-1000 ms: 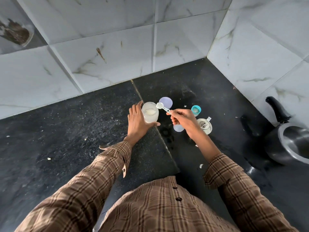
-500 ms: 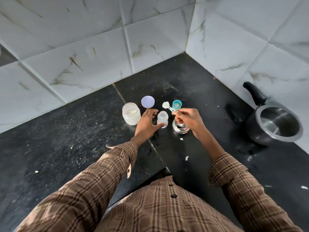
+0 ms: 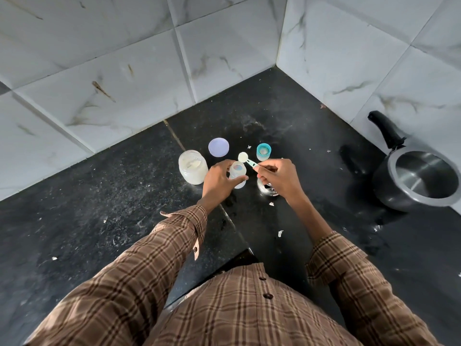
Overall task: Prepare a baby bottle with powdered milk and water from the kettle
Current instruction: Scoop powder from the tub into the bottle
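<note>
2 hands (image 3: 219, 181) (image 3: 279, 179), bottle (image 3: 238, 174), scoop (image 3: 245, 158)

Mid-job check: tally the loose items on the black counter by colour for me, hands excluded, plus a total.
White or clear: 3 (glass jar of milk powder, small clear baby bottle, white-bowled measuring scoop)
Lilac: 1 (round lilac lid)
Teal: 1 (teal bottle collar)
Silver: 1 (shiny metal piece, partly hidden)
Dark grey: 1 (dark metal pot)
Total: 7
</note>
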